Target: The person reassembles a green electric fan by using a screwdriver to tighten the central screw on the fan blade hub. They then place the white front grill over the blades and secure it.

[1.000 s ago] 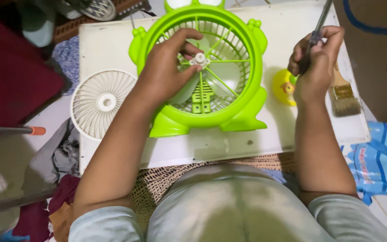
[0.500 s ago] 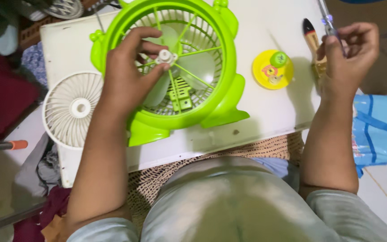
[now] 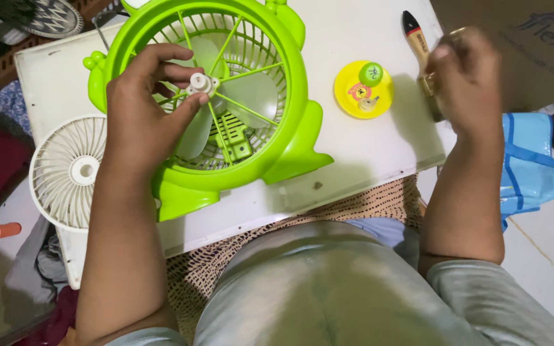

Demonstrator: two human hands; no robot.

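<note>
Two fingertips (image 3: 195, 99) of the left hand (image 3: 137, 109) pinch the white hub (image 3: 200, 82); right hand (image 3: 466, 83) grip unclear.

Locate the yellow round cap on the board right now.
Head view: the yellow round cap lies flat on the white board, right of the green fan housing and left of the right hand and the paintbrush.

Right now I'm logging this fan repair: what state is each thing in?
green fan: flat, front grille off
white hub: pinched by left hand
white grille: detached, lying flat
yellow disc: loose on board
paintbrush: lying flat
right hand: blurred, grip unclear
</note>
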